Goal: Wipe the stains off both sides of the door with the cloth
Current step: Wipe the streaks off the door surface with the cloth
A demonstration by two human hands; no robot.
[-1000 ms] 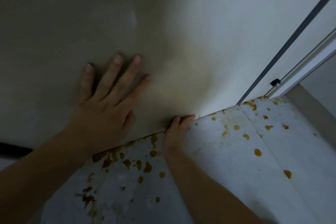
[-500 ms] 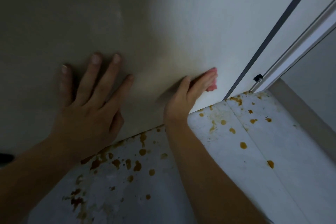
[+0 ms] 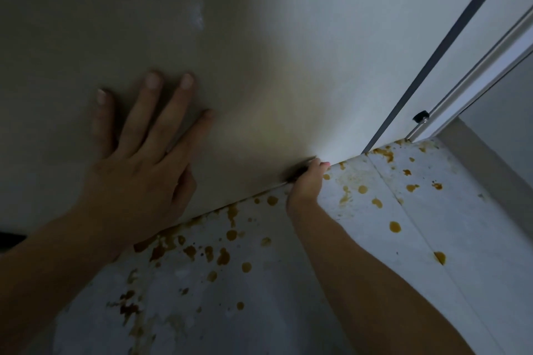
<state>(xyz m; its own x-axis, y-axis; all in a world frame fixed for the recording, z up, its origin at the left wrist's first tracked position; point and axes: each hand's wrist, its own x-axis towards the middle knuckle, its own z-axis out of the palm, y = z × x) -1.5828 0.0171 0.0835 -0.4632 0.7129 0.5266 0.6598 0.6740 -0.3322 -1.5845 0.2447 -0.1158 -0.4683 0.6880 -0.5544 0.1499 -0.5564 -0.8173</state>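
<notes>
Pale painted panel, head view: door, one, filling the upper frame, its lower edge running just above the floor

Cloth, one, pink. We see only a sliver of it at the right fingertips, pressed to the door's bottom edge. The rest is hidden inside the fist.

Handling, as we judge it:
- The cloth is soft, light and limp, and bunches small enough to vanish in a palm. It is best held wadded, with a pad of it left proud of the fingers to meet the surface.
- The door is stiff, smooth and heavy, and likely free to swing under pressure, so it wants bracing with a flat palm instead of a grip.

Left hand, one, is spread flat on the door face with the fingers straight, holding nothing.

Right hand, one, has its fingers curled tight round the cloth at the lower edge.

Brown stains are spattered over the floor, well over twenty spots and too many to count exactly. On this door face we make out no distinct spot, only a faint yellowish tinge near the bottom.

Fittings at the right are:
- one dark strip
- one metal rail
- one small black knob
</notes>
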